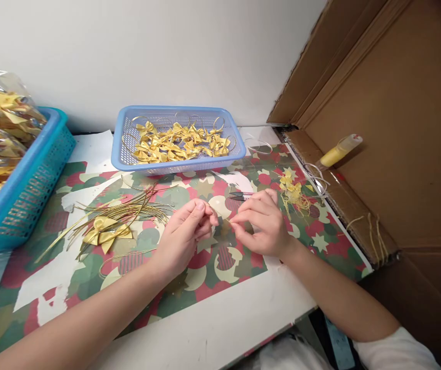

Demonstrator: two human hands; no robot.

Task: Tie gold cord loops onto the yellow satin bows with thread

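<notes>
White wall backs the worktop (220, 329), which is covered with paper printed in red and green stars and circles.

From the head view, my left hand (184, 236) and right hand (261, 223) meet just in front of me, fingertips nearly touching. Each grip is pinched together on something very small between them; it is too thin and too hidden by my fingers to name, so I cannot tell what either one clamps.

Just left of my left hand lies a finished gold bow (105, 231), its satin loops shiny, resting on a fan of thin gold wires (128, 208). Just beyond my right hand sit small scissors (239, 195), partly hidden behind my fingers. Right of that hand is a little heap of gold scraps (293, 192).

Farther off, a light blue basket (128, 154) holds many gold bows. At far left a teal basket (23, 195) with bagged gold pieces is cut off by the frame edge. A cardboard wall (398, 128) stands to the right, with a yellow tube (338, 151) leaning on it.
</notes>
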